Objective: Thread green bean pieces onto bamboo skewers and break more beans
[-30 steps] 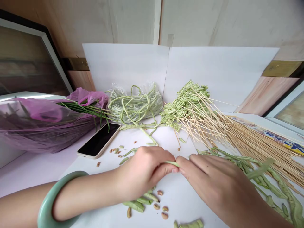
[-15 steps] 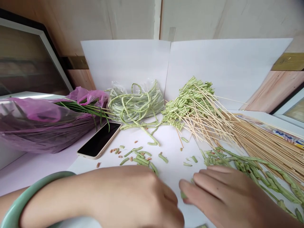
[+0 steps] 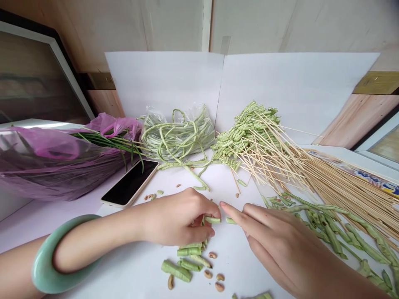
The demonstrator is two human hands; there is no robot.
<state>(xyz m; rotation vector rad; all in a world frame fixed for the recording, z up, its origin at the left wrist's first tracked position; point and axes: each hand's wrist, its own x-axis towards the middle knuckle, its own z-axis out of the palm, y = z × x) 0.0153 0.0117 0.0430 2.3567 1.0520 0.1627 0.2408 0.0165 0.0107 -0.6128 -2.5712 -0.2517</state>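
My left hand (image 3: pixel 181 218), wearing a green bangle (image 3: pixel 42 261), is curled over cut green bean pieces (image 3: pixel 213 219), which show between its thumb and fingertips. Just to the right, my right hand (image 3: pixel 268 236) has its index finger stretched out toward the left hand. Another short bean piece (image 3: pixel 231 220) lies against that finger, partly hidden by it. More bean pieces (image 3: pixel 176 270) lie on the white surface below my left hand. Several brown bean seeds (image 3: pixel 219 287) are scattered beside them.
Behind are a clear bag of long beans (image 3: pixel 177 137), beans threaded on skewers (image 3: pixel 252 128) and a bundle of bare skewers (image 3: pixel 352 178). A phone (image 3: pixel 129 185) and a purple bag (image 3: pixel 56 166) lie left. Limp bean scraps (image 3: pixel 333 232) are at right.
My left hand has moved up and away from me, onto the loose bean pieces that lay in the middle. The right hand has shifted slightly up, its index finger now extended. Pieces near me are uncovered.
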